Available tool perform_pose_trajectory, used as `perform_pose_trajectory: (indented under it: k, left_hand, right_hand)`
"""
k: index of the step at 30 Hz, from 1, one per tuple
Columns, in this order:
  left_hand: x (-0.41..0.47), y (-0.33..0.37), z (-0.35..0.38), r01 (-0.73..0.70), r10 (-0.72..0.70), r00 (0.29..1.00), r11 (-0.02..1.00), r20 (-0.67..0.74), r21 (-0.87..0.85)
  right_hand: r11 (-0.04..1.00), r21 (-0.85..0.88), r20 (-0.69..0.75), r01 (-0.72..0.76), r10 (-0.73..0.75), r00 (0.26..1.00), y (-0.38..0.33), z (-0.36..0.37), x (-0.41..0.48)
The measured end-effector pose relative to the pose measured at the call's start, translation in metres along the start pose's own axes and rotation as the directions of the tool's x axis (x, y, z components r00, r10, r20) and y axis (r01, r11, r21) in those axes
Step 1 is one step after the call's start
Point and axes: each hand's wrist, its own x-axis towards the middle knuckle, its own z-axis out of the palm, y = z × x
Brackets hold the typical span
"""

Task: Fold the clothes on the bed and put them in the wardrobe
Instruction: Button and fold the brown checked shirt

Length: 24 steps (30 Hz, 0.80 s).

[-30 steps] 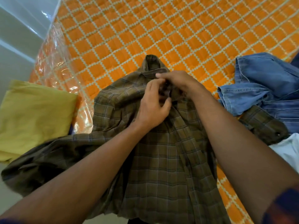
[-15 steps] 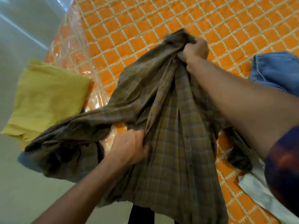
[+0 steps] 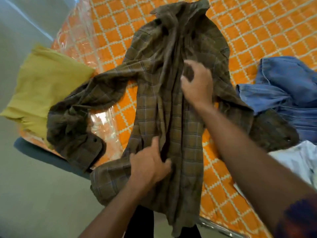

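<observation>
The plaid shirt (image 3: 154, 74) is laid lengthwise on the bed (image 3: 257, 31). Its collar is bunched at the far end, beyond the right fingertips, and its hem is draped over the near mattress edge, behind the left wrist. The front is creased into long folds between the 2 hands.

The right hand (image 3: 197, 85) is set on the upper chest of the shirt. A pinch of dark cloth is seen between its thumb and curled fingers, though the hand is blurred. The left hand (image 3: 149, 167) is placed lower, near the hem. Its thumb is stretched up along the cloth and its fingers are curled into a dark fold at the front opening, so the edge of that fold is gripped.

1 sleeve is crumpled well to the left of the left fingers, with its buttoned cuff (image 3: 92, 140) turned toward the mattress edge. The other sleeve is passed under the right forearm and spread to the right of the right fingers.

A yellow cloth (image 3: 44, 86) is seen beyond the left sleeve, at the bed's corner, beside clear plastic wrap (image 3: 82, 36). To the right of the right fingers a denim garment (image 3: 288, 86) is heaped, touched by the right sleeve's end. Nearer, just beside that sleeve, a white garment (image 3: 298, 160) is laid.
</observation>
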Motion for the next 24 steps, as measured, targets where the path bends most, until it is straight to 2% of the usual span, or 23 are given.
perform_pose_trajectory:
  k: [2, 4, 6, 8, 10, 12, 14, 15, 17, 19, 20, 22, 24]
  left_hand:
    - [0.000, -0.015, -0.005, 0.072, -0.073, 0.996, 0.997, 0.051, 0.029]
    - [-0.002, -0.034, -0.010, 0.085, -0.090, 0.994, 0.993, 0.062, 0.080]
    - [-0.008, -0.050, -0.010, 0.060, -0.072, 0.993, 0.991, 0.095, 0.119]
    - [-0.014, -0.059, -0.008, 0.079, -0.102, 0.990, 0.973, 0.096, 0.218]
    - [-0.021, -0.064, -0.005, 0.149, -0.139, 0.989, 0.951, -0.059, 0.272]
    - [-0.029, -0.064, -0.003, 0.211, -0.165, 0.956, 0.961, -0.242, 0.178]
    - [-0.035, -0.062, -0.003, 0.214, -0.187, 0.918, 0.976, -0.351, 0.039]
    - [-0.043, -0.058, -0.002, 0.212, -0.203, 0.898, 0.977, -0.391, -0.021]
    - [-0.055, -0.047, 0.002, 0.174, -0.208, 0.867, 0.978, -0.452, -0.116]
    - [-0.078, -0.027, 0.020, 0.088, -0.147, 0.893, 0.984, -0.425, -0.156]
    - [-0.087, -0.017, 0.033, 0.043, -0.082, 0.924, 0.993, -0.373, -0.112]
    - [-0.103, 0.001, 0.060, -0.039, 0.047, 0.984, 0.998, -0.174, 0.049]
    - [-0.108, 0.007, 0.084, -0.111, 0.109, 0.994, 0.988, 0.027, 0.109]
  right_hand:
    - [0.995, -0.017, -0.045, -0.103, 0.102, 0.994, 0.009, -0.001, -0.077]
    - [0.968, -0.056, 0.027, -0.244, 0.245, 0.969, 0.018, 0.000, -0.154]
    - [0.939, -0.153, 0.127, -0.309, 0.329, 0.936, 0.027, -0.003, -0.227]
    - [0.923, -0.159, 0.177, -0.350, 0.376, 0.910, 0.039, -0.006, -0.271]
    - [0.918, -0.091, 0.131, -0.385, 0.395, 0.909, 0.050, -0.009, -0.288]
    - [0.933, -0.025, -0.018, -0.358, 0.358, 0.934, 0.057, -0.018, -0.287]
    - [0.943, -0.026, -0.163, -0.333, 0.324, 0.932, 0.060, -0.036, -0.276]
    - [0.942, -0.027, -0.166, -0.335, 0.326, 0.931, 0.063, -0.049, -0.273]
    - [0.940, 0.012, -0.042, -0.341, 0.341, 0.939, 0.069, -0.064, -0.266]
    - [0.944, -0.002, 0.141, -0.329, 0.326, 0.935, 0.074, -0.071, -0.277]
    - [0.943, -0.017, 0.218, -0.333, 0.328, 0.919, 0.075, -0.072, -0.286]
    - [0.929, -0.057, 0.325, -0.365, 0.363, 0.873, 0.077, -0.074, -0.310]
    - [0.932, -0.085, 0.355, -0.351, 0.358, 0.864, 0.081, -0.073, -0.334]
